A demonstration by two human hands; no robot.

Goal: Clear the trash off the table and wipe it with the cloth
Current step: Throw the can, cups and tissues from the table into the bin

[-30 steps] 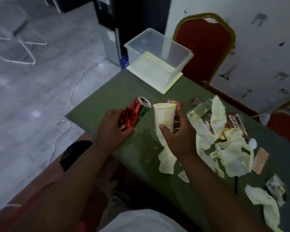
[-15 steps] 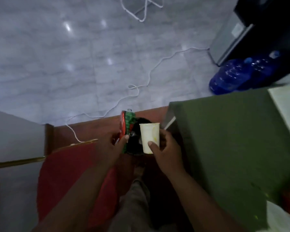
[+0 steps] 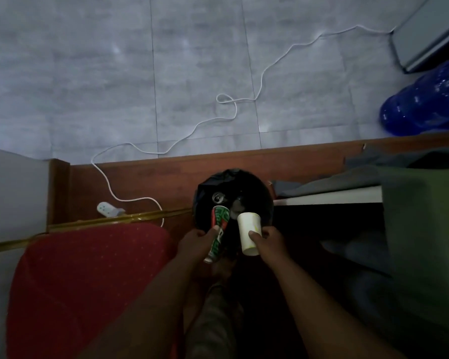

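Note:
My left hand [image 3: 196, 243] grips a red and green drink can [image 3: 219, 230], tilted so one end points down toward a black-lined trash bin [image 3: 259, 193] on the floor. My right hand [image 3: 268, 240] holds a white paper cup [image 3: 248, 233], tipped with its mouth toward me, over the near rim of the same bin. Another can lies inside the bin. The green-covered table [image 3: 423, 229] shows only at the right edge; the rest of the trash and the cloth are out of view.
A red chair seat [image 3: 88, 281] with a gold frame is at the lower left. A white cable [image 3: 218, 117] and power strip [image 3: 109, 209] run across the grey tile floor. A blue water bottle [image 3: 425, 104] lies at the far right. My legs are below the hands.
My view swung from the table down to the floor. Both hands carried the can and cup off the table and now hold them over the open bin.

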